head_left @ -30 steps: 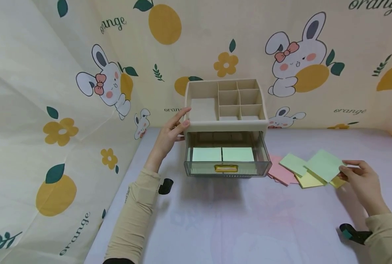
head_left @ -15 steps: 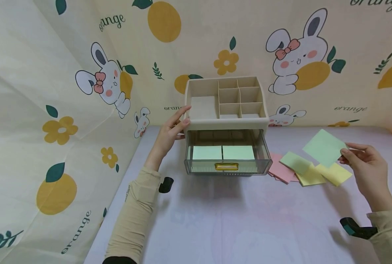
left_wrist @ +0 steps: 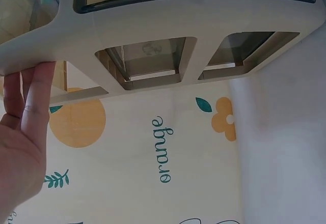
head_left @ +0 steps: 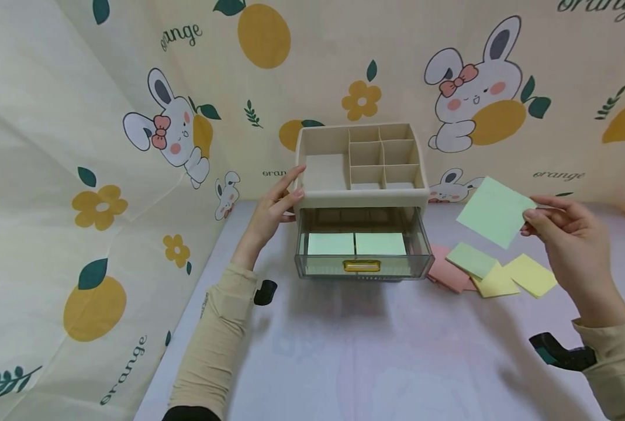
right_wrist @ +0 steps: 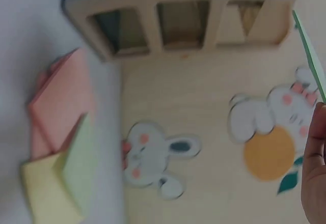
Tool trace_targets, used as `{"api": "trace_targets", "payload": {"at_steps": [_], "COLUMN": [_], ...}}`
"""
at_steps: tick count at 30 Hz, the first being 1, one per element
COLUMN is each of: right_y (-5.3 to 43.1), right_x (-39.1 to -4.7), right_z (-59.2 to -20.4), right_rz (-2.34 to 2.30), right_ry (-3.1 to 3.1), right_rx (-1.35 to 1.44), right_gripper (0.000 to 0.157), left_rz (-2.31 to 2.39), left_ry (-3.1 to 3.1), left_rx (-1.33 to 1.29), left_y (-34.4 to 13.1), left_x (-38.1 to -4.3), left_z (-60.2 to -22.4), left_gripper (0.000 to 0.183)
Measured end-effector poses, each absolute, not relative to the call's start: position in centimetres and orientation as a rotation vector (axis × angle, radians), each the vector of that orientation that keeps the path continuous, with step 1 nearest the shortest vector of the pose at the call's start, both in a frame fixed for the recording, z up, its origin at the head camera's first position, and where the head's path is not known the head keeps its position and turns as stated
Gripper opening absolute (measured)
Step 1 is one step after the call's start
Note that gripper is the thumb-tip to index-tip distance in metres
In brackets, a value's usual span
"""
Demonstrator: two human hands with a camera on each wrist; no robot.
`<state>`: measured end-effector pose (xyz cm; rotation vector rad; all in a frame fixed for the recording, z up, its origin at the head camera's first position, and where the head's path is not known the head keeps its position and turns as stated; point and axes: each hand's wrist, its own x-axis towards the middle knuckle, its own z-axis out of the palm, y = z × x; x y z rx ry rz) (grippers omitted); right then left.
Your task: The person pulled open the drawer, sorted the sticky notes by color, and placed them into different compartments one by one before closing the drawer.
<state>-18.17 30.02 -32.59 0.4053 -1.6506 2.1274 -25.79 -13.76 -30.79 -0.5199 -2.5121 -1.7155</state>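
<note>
A cream desk organizer (head_left: 362, 199) stands at the back, its clear drawer (head_left: 312, 267) with a gold handle pulled out at the front. Two light green pads of sticky notes (head_left: 379, 244) lie side by side in that drawer. My left hand (head_left: 267, 216) rests with extended fingers on the organizer's upper left edge, also seen in the left wrist view. My right hand (head_left: 575, 245) pinches a green sticky note pad (head_left: 496, 211) by one corner, above the table. Below it are a smaller green pad (head_left: 471, 259), yellow pads (head_left: 532, 275) and pink pads (head_left: 447, 270).
Divided compartments (head_left: 366, 155) form the organizer's top. Behind and to the left hangs a cloth (head_left: 149, 245) printed with rabbits and oranges. The white table (head_left: 365, 362) stretches in front. Side openings (left_wrist: 153, 61) show in the left wrist view.
My right hand has lifted the green sticky note pad off the pile, raising it up and to the left. The yellow pad beneath is now uncovered. My left hand has stayed in place.
</note>
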Motion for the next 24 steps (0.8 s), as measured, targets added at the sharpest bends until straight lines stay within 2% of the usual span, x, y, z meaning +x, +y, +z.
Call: {"api": "trace_targets", "payload": {"at_steps": [9,15,24], "right_y": [26.1,22.9,18.2], "right_x": [-18.0,-19.0,-19.5], "right_z": [-29.5,-28.1,-26.8], "right_rz": [2.208,2.192,2.05], "right_ry": [-1.563,-1.601,-1.9], "right_rx": [0.635,0.827,0.793], "right_gripper": [0.031,0.028,0.019], "left_rz": [-1.664,-1.648,-1.656], "left_ry": [-2.498,-2.496,-2.55], "left_rx": [-0.501,-0.458,-0.46], "left_y": [-13.8,-13.7,-13.5], "left_x": [-25.9,-25.9,-26.0], "left_z": [-31.0,-30.9,-30.6], "left_gripper": [0.047,0.046,0.047]}}
